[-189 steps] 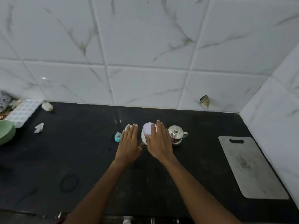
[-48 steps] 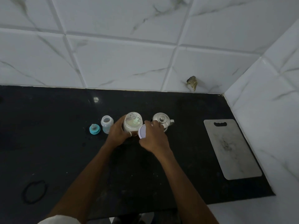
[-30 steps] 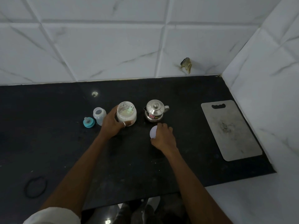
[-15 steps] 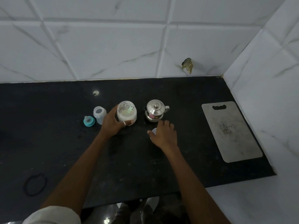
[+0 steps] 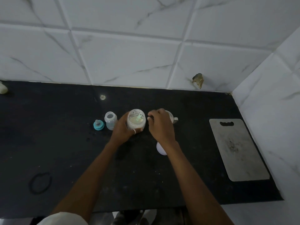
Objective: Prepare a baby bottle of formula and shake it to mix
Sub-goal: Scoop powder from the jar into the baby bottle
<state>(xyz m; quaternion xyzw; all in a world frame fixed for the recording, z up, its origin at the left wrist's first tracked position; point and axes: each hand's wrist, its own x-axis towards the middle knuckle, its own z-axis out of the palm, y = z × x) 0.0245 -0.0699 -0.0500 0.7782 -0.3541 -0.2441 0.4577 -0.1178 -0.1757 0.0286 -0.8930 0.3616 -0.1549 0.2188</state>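
Note:
My left hand (image 5: 123, 129) grips the side of an open formula jar (image 5: 136, 121) standing on the black counter (image 5: 65, 151). A pale green scoop (image 5: 139, 117) lies on the powder inside. The jar's white lid (image 5: 159, 149) lies flat on the counter, partly hidden under my right wrist. My right hand (image 5: 159, 125) hovers with curled fingers just right of the jar and covers most of a small steel kettle (image 5: 173, 119); whether it touches the kettle is hidden. An uncapped clear baby bottle (image 5: 110, 120) stands left of the jar, with its teal nipple cap (image 5: 98, 125) beside it.
A grey cutting board (image 5: 237, 150) lies at the counter's right end against the tiled side wall. A black ring (image 5: 40, 182) lies near the front left. A small pale object (image 5: 3, 89) sits at the far left by the back wall.
My right hand set the white lid down on the counter, let it go, and moved up toward the jar and kettle. The left hand kept holding the jar.

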